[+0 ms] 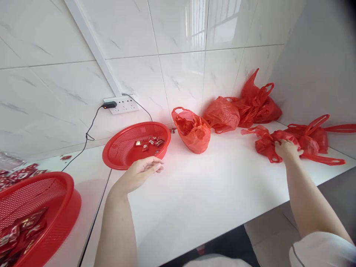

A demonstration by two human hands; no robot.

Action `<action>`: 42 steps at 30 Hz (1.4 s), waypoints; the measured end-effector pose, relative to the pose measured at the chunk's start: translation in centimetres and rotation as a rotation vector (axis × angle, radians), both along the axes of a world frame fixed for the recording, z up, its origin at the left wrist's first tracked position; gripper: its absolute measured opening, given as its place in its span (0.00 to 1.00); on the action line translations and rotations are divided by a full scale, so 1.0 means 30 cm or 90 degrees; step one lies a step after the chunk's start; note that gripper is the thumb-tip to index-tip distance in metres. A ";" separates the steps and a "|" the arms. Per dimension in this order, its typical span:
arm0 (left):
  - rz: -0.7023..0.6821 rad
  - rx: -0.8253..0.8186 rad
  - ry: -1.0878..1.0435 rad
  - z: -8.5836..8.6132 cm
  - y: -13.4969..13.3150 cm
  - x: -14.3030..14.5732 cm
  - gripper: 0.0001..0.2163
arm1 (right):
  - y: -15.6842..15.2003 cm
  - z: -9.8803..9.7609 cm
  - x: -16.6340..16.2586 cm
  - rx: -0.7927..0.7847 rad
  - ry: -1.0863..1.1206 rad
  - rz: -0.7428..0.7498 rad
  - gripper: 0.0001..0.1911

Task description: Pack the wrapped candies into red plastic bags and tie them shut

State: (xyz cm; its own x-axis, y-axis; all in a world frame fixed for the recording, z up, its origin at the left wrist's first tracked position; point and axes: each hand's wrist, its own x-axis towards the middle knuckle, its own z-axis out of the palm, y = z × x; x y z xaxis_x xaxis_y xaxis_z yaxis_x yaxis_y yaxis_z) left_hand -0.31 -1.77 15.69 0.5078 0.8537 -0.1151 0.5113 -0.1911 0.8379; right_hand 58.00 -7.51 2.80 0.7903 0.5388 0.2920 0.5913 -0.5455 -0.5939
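My right hand [286, 150] is at the right side of the white table, its fingers closed over a red plastic bag [265, 148] that lies crumpled there. Another red plastic bag [313, 142] with looped handles lies just beside it, against the grey side panel. My left hand [144, 168] hovers over the table with fingers loosely bent and nothing in them. It is by the front rim of a red mesh basket [116, 154], which holds several small red packets [147, 144].
Along the tiled wall stand an upright red bag [194, 135] and more red bags [222, 115]. A larger red basket [71, 196] with red packets is at lower left, near a pile of packets [22, 174]. A black cable [89, 135] runs from the power strip [125, 105].
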 end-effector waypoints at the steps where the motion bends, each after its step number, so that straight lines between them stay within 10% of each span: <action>1: 0.001 -0.004 0.007 -0.001 -0.001 0.003 0.17 | 0.013 0.021 -0.031 0.038 -0.034 0.017 0.10; 13: -0.030 -0.020 0.047 0.000 -0.013 0.028 0.17 | 0.351 0.465 -0.764 0.199 -0.083 0.682 0.18; 17: -0.032 -0.018 0.051 -0.001 -0.018 0.026 0.16 | 0.480 0.428 -0.815 -0.183 -0.205 0.654 0.20; 20: -0.039 -0.014 0.045 -0.001 -0.021 0.025 0.16 | 0.513 0.379 -0.811 -0.270 -0.256 0.632 0.19; 32: -0.038 -0.009 0.026 -0.002 -0.025 0.027 0.17 | 0.459 0.397 -0.799 0.237 -0.211 0.336 0.20; 38: -0.039 -0.008 0.036 0.000 -0.034 0.038 0.16 | 0.452 0.396 -0.820 0.347 -0.296 0.474 0.23; 42: -0.019 0.013 0.018 0.003 -0.036 0.048 0.16 | 0.431 0.425 -0.853 0.463 -0.309 0.372 0.25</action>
